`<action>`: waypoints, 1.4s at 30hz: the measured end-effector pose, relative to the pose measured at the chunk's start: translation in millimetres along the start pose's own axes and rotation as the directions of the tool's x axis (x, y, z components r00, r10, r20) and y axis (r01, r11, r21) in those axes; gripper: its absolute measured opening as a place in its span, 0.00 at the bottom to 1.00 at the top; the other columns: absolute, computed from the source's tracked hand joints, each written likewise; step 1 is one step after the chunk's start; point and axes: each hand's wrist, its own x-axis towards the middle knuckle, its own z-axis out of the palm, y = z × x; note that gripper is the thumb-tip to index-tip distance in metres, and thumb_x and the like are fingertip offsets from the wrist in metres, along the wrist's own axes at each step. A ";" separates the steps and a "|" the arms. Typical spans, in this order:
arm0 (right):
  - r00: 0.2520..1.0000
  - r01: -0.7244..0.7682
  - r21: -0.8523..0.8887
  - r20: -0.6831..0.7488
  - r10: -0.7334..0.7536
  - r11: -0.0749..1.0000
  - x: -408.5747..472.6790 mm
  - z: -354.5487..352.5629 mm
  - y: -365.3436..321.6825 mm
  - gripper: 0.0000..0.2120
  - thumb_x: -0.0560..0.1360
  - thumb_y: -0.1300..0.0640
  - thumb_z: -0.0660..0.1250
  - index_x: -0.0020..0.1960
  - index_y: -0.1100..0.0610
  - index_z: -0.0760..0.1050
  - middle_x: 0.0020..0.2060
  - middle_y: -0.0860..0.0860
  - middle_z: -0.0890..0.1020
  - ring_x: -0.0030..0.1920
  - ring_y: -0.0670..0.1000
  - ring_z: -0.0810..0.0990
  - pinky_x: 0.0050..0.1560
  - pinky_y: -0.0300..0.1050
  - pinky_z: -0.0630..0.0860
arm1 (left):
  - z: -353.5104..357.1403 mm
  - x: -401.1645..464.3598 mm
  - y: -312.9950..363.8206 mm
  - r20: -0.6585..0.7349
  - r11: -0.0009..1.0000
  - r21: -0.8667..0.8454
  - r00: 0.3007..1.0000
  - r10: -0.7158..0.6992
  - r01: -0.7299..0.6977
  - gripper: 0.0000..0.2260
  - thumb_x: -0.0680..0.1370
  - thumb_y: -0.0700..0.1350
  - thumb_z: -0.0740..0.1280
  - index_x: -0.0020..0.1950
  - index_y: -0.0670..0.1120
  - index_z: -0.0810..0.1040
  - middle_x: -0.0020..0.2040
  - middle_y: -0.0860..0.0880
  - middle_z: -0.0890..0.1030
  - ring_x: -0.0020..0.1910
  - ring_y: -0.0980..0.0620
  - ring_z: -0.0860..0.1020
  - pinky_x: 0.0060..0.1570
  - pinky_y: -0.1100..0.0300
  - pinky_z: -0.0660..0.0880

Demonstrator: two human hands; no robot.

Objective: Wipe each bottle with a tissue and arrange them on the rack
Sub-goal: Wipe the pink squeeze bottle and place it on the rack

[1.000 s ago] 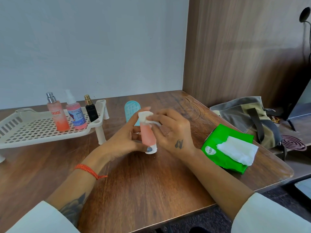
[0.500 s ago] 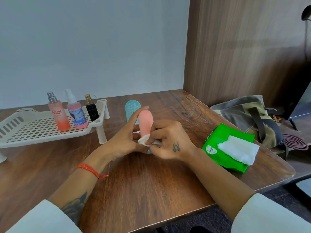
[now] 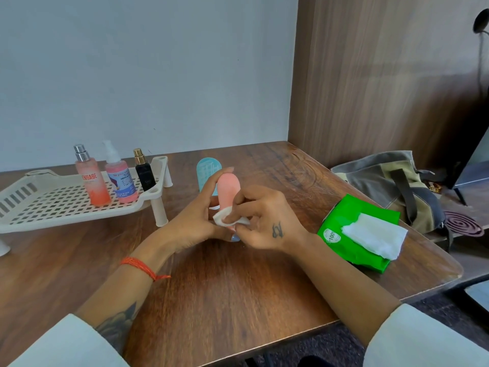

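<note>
At the table's middle my left hand (image 3: pixel 194 221) holds a pink bottle (image 3: pixel 229 188) upright. My right hand (image 3: pixel 264 221) pinches a folded white tissue (image 3: pixel 227 219) against the bottle's lower part. Behind them stands a light blue bottle (image 3: pixel 209 168), partly hidden. On the white perforated rack (image 3: pixel 53 205) at the left stand three bottles: an orange spray bottle (image 3: pixel 92 181), a pink pump bottle (image 3: pixel 120 178) and a small black bottle (image 3: pixel 144 172).
A green tissue pack (image 3: pixel 354 234) with a white sheet sticking out lies at the right. Beyond it sit a grey and olive bag (image 3: pixel 391 181) and a purple coil (image 3: pixel 461 223). A wooden panel wall rises behind the table's right side.
The tissue moved from the bottle's top down to its lower part with my right hand. My left hand kept its hold on the bottle.
</note>
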 end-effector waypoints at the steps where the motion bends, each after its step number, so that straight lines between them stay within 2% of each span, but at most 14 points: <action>1: 1.000 -0.006 0.004 0.023 0.005 1.000 0.0 0.2 -0.1 0.12 0.63 0.54 0.63 0.38 0.55 0.84 0.34 0.50 0.81 0.34 0.48 0.78 0.32 0.42 0.76 | 0.3 -0.2 0.3 -0.001 1.000 0.011 1.000 0.003 -0.002 0.49 0.64 0.27 0.74 0.67 0.70 0.57 0.59 0.46 0.74 0.56 0.50 0.79 0.48 0.61 0.79; 4: 0.998 -0.016 -0.005 0.060 0.016 1.000 0.0 -0.4 -1.1 0.12 0.62 0.54 0.63 0.35 0.56 0.84 0.32 0.50 0.81 0.31 0.48 0.77 0.30 0.40 0.75 | 1.1 0.0 1.2 0.005 1.000 0.022 1.000 0.005 -0.005 0.49 0.65 0.29 0.75 0.65 0.72 0.56 0.61 0.47 0.73 0.55 0.50 0.79 0.47 0.62 0.78; 7: 1.000 -0.019 -0.049 0.017 0.020 0.999 -1.6 -1.2 -2.4 0.12 0.62 0.53 0.61 0.32 0.57 0.82 0.30 0.50 0.79 0.29 0.47 0.75 0.29 0.36 0.69 | 1.7 0.5 1.8 0.004 1.000 0.020 1.000 -0.005 0.005 0.49 0.64 0.29 0.75 0.65 0.72 0.56 0.60 0.47 0.73 0.53 0.49 0.81 0.47 0.60 0.79; 9: 0.989 -0.076 -0.053 -0.134 0.069 0.996 -1.0 -0.5 -1.3 0.11 0.64 0.56 0.62 0.34 0.58 0.82 0.32 0.50 0.79 0.31 0.46 0.75 0.31 0.36 0.69 | 1.6 0.9 0.9 0.003 1.000 -0.003 1.000 -0.007 0.007 0.50 0.64 0.27 0.75 0.67 0.70 0.57 0.59 0.46 0.75 0.51 0.49 0.82 0.47 0.58 0.80; 12: 0.926 -0.175 -0.019 -0.344 0.158 0.984 1.6 2.3 5.6 0.06 0.69 0.62 0.67 0.44 0.59 0.82 0.40 0.52 0.81 0.38 0.47 0.78 0.37 0.34 0.73 | 1.9 1.5 -0.3 0.001 1.000 -0.001 1.000 0.010 -0.010 0.48 0.64 0.27 0.75 0.64 0.72 0.59 0.59 0.46 0.75 0.51 0.51 0.82 0.46 0.59 0.79; 17: 0.947 -0.189 0.020 -0.261 0.187 0.982 1.8 6.0 11.2 0.06 0.68 0.63 0.69 0.45 0.59 0.82 0.42 0.53 0.83 0.40 0.49 0.80 0.37 0.42 0.78 | 1.3 1.8 -1.3 0.000 1.000 0.000 1.000 0.004 -0.004 0.48 0.64 0.27 0.75 0.66 0.70 0.58 0.61 0.47 0.74 0.53 0.51 0.81 0.49 0.57 0.79; 21: 0.964 -0.182 -0.012 -0.198 0.176 0.983 1.0 3.1 11.6 0.04 0.63 0.64 0.69 0.37 0.59 0.80 0.36 0.52 0.81 0.34 0.49 0.78 0.30 0.40 0.75 | 1.0 1.2 -0.9 -0.001 1.000 0.002 1.000 -0.008 0.008 0.49 0.64 0.28 0.75 0.67 0.70 0.57 0.61 0.47 0.74 0.54 0.50 0.81 0.51 0.57 0.79; 26: 0.983 -0.186 -0.080 -0.021 0.185 0.979 -0.2 -0.2 6.7 0.02 0.58 0.63 0.66 0.29 0.58 0.75 0.30 0.50 0.77 0.31 0.49 0.74 0.29 0.37 0.69 | 0.6 1.8 -0.7 0.001 1.000 0.027 1.000 -0.010 0.010 0.49 0.64 0.29 0.76 0.64 0.73 0.57 0.62 0.47 0.73 0.56 0.49 0.79 0.53 0.54 0.79; 30: 0.966 -0.237 -0.120 0.073 0.246 0.964 -1.2 0.1 8.2 0.09 0.60 0.65 0.66 0.27 0.54 0.69 0.27 0.50 0.74 0.29 0.51 0.73 0.29 0.39 0.66 | 0.8 1.0 -0.6 -0.002 0.999 0.042 1.000 -0.013 0.013 0.49 0.64 0.29 0.76 0.64 0.74 0.57 0.60 0.49 0.74 0.53 0.52 0.81 0.48 0.59 0.80; 32: 0.962 -0.274 -0.104 -0.015 0.274 0.956 -0.9 1.2 7.8 0.06 0.62 0.64 0.67 0.29 0.56 0.73 0.28 0.50 0.76 0.30 0.50 0.74 0.30 0.40 0.68 | 0.3 1.0 -1.1 0.000 0.999 0.053 1.000 -0.014 0.014 0.49 0.64 0.29 0.76 0.63 0.75 0.57 0.61 0.50 0.73 0.54 0.53 0.81 0.48 0.60 0.79; 34: 0.932 -0.285 -0.058 -0.251 0.262 0.957 0.9 3.1 9.7 0.03 0.65 0.64 0.66 0.34 0.59 0.76 0.31 0.51 0.78 0.31 0.49 0.75 0.30 0.39 0.71 | -0.1 1.5 -1.4 0.007 0.998 0.058 1.000 -0.019 0.018 0.49 0.64 0.31 0.76 0.62 0.76 0.57 0.62 0.50 0.73 0.55 0.52 0.80 0.51 0.59 0.79; 36: 0.890 -0.278 -0.033 -0.385 0.245 0.960 2.6 5.0 13.2 0.03 0.67 0.65 0.67 0.40 0.60 0.78 0.36 0.53 0.80 0.35 0.49 0.77 0.33 0.38 0.73 | -0.1 1.8 -1.0 0.004 0.997 0.071 0.999 -0.034 0.033 0.49 0.64 0.32 0.77 0.63 0.76 0.56 0.64 0.49 0.72 0.56 0.52 0.79 0.54 0.56 0.78; 39: 0.924 -0.263 -0.024 -0.293 0.245 0.964 2.1 8.5 16.5 0.04 0.70 0.66 0.68 0.43 0.61 0.77 0.40 0.53 0.82 0.39 0.49 0.80 0.36 0.42 0.79 | 0.7 2.2 -0.7 0.009 0.998 0.062 0.999 -0.031 0.031 0.48 0.64 0.31 0.77 0.64 0.74 0.57 0.64 0.48 0.72 0.56 0.50 0.80 0.55 0.54 0.78; 42: 0.935 -0.298 0.024 -0.195 0.297 0.954 -0.6 8.6 17.7 0.04 0.68 0.66 0.68 0.42 0.60 0.77 0.40 0.51 0.83 0.40 0.48 0.80 0.37 0.45 0.80 | 1.0 1.6 0.1 0.019 0.998 0.051 0.999 -0.033 0.032 0.49 0.65 0.30 0.76 0.66 0.73 0.56 0.64 0.47 0.73 0.55 0.50 0.81 0.56 0.50 0.78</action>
